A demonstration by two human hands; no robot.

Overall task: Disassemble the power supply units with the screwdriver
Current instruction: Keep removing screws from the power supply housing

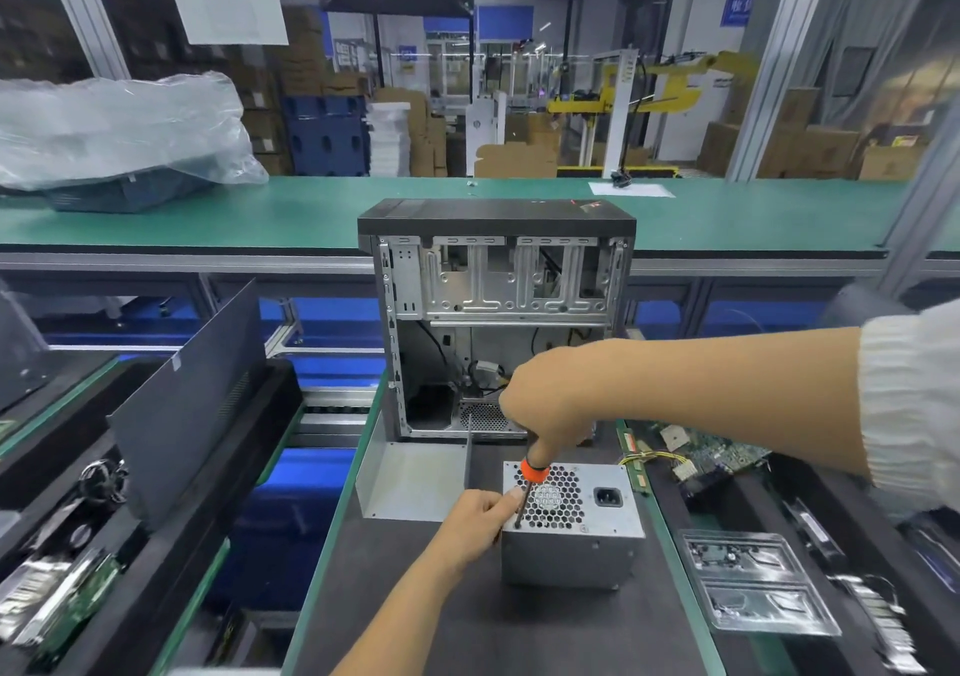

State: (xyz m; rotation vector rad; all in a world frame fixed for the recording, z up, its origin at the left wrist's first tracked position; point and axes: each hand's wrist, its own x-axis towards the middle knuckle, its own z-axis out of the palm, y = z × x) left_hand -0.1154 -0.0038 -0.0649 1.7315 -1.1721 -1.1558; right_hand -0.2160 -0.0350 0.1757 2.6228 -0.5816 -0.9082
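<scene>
Factory line with stacked cartons behind glass; dark table (415, 597) edged in green. One power supply unit (571, 530) sits at table centre, fan grille up. One screwdriver (527, 488), orange collar, stands tilted, tip on the grille's near-left corner. Right hand (550, 405) grasps its handle from above; left hand (480, 517), at 9 o'clock of the unit, pinches the shaft with curled fingers. One open computer case (496, 322) at 12 o'clock. One grey metal cover (410, 478) at 10 o'clock. One circuit board (711, 454) at 2 o'clock, one clear plastic tray (753, 587) at 4 o'clock.
</scene>
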